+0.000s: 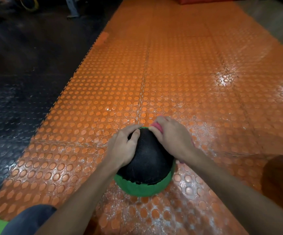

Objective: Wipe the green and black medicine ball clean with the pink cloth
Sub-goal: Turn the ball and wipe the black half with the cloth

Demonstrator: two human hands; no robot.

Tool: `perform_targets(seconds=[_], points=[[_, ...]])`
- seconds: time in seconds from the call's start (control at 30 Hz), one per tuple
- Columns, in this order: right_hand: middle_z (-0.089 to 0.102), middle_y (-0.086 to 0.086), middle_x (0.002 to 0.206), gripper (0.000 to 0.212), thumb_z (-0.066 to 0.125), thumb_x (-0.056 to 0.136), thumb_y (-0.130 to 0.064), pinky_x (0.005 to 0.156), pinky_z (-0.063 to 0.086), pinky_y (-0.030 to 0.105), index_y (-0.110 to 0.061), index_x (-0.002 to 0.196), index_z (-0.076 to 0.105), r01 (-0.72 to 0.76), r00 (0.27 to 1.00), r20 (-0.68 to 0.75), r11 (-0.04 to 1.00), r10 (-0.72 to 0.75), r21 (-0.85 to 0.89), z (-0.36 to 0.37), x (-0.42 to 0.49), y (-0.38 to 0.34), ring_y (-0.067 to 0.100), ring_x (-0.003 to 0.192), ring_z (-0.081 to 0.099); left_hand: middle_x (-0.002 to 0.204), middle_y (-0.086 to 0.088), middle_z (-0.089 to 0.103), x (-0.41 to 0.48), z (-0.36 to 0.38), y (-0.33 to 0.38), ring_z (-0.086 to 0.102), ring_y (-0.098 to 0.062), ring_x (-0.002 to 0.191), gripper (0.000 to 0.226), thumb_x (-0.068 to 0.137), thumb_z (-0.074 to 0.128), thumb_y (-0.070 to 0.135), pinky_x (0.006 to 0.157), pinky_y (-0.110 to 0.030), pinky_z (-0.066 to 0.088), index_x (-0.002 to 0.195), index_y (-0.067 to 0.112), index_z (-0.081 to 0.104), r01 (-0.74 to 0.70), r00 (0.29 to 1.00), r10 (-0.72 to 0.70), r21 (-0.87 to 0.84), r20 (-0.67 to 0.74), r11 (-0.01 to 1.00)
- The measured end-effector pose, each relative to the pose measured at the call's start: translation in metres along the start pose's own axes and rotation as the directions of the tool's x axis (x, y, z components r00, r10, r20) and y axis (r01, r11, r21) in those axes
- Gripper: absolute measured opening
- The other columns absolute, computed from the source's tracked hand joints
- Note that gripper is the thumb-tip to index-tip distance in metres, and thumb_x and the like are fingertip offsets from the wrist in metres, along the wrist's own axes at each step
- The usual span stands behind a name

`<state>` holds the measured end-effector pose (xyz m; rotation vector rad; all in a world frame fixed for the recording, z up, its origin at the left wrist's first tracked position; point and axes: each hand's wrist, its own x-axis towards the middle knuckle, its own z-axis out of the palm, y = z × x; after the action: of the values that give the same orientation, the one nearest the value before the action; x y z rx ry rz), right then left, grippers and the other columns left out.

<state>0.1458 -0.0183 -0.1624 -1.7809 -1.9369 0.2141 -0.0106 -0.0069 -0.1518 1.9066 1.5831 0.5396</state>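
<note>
The green and black medicine ball (147, 167) rests on the orange studded mat (171, 82) in front of me, black panel up, green band along its near side. My left hand (123, 146) lies flat on the ball's upper left, fingers spread over the far edge. My right hand (169, 134) presses the pink cloth (157, 127) against the ball's far right top; only a small pink bunch shows between the fingers, the rest is hidden under the palm.
A black studded floor (18, 82) borders the mat on the left. Metal frame legs (72, 11) and a yellow ring (30, 5) stand at the far left. An orange block (205, 0) sits at the mat's far end. My knee (28, 219) is at bottom left.
</note>
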Motion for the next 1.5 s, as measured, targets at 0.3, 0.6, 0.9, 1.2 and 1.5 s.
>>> perform_targets(seconds=[0.3,0.6,0.9,1.2,1.5], points=[[0.054,-0.009,0.077,0.018,0.048,0.091,-0.035,0.063,0.035,0.019,-0.02,0.085,0.057,-0.102,0.99,-0.065,0.947,0.128,0.305,0.011,-0.023,0.021,0.009,0.07,0.049,0.129,0.008,0.057,0.007,-0.002,-0.003,0.049,-0.018,0.121,0.032,0.098,0.038,0.032,0.099,-0.034,0.035,0.12,0.035,0.061,0.08,0.997,-0.079,-0.034,0.015,0.996],[0.055,-0.003,0.082,0.028,0.046,0.09,-0.041,0.058,0.037,0.019,-0.017,0.09,0.059,-0.109,0.959,-0.252,0.99,0.129,0.094,0.005,-0.049,-0.011,0.01,0.072,0.048,0.112,-0.001,0.059,0.036,0.007,0.022,0.053,-0.022,0.096,0.036,0.1,0.023,0.035,0.089,-0.032,0.04,0.105,0.028,0.058,0.293,0.954,-0.296,0.074,0.041,0.953],[0.057,0.002,0.092,0.03,0.041,0.093,-0.038,0.062,0.036,0.022,-0.014,0.101,0.057,-0.25,0.962,-0.133,0.966,0.239,-0.07,-0.012,-0.012,0.013,0.018,0.082,0.053,0.141,0.013,0.043,0.016,0.023,0.021,0.038,-0.015,0.13,0.036,0.1,0.028,0.037,0.105,-0.033,0.026,0.129,0.04,0.05,0.129,0.989,-0.132,-0.053,-0.062,0.99],[0.058,-0.001,0.078,0.027,0.041,0.094,-0.036,0.052,0.038,0.02,-0.014,0.088,0.055,-0.443,0.896,0.086,0.873,0.435,0.203,-0.017,-0.007,0.033,0.017,0.071,0.055,0.14,0.017,0.044,0.009,0.023,0.016,0.036,-0.011,0.131,0.033,0.099,0.033,0.037,0.105,-0.03,0.021,0.126,0.041,0.051,0.051,0.996,-0.056,-0.076,-0.063,0.996],[0.06,0.003,0.081,0.029,0.042,0.088,-0.038,0.044,0.044,0.027,-0.016,0.088,0.062,-0.03,0.984,-0.179,0.981,-0.005,-0.19,-0.015,-0.031,-0.034,0.021,0.073,0.058,0.136,0.017,0.048,0.008,0.026,0.011,0.042,-0.01,0.125,0.033,0.099,0.033,0.031,0.094,-0.023,0.026,0.124,0.039,0.054,0.054,0.993,-0.065,-0.102,-0.103,0.993]])
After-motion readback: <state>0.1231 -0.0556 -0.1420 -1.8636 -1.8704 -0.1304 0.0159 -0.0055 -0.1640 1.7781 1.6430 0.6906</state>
